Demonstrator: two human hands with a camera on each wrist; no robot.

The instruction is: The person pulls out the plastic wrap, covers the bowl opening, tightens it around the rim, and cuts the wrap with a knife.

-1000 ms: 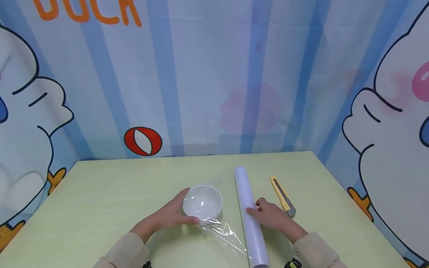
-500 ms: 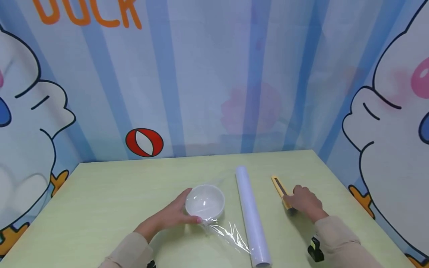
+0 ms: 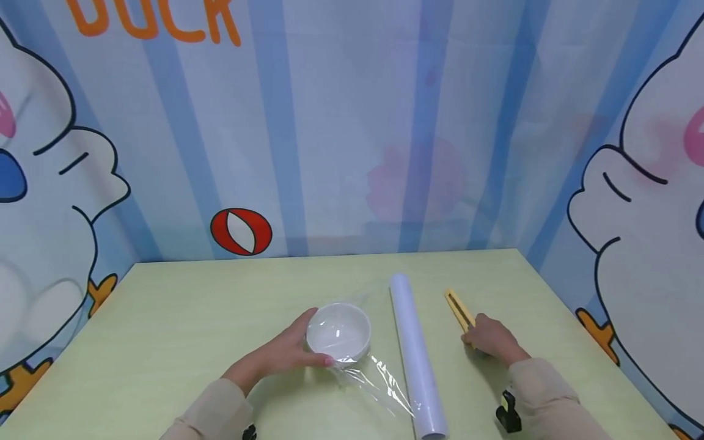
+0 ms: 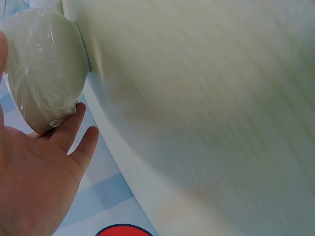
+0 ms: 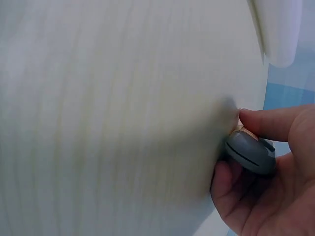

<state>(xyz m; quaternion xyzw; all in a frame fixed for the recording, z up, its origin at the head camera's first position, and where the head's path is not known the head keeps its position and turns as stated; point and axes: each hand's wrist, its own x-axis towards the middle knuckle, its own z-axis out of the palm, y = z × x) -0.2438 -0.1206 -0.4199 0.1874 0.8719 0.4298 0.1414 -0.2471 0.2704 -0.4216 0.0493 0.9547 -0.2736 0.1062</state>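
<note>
Fingers (image 5: 223, 183) and thumb of the right hand (image 3: 491, 338) clamp the cutter (image 3: 459, 310) near its grey end; a firm hold and a braced bowl (image 3: 338, 333) should serve best. The yellow end juts up-left from the grip, lower right in the head view. The left hand (image 3: 286, 352) holds the bowl, lower centre.

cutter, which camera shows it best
Head view: it shows the cutter lengthwise, partly hidden by the right hand. The right wrist view shows mainly its grey end; the left wrist view, none of it.
</note>
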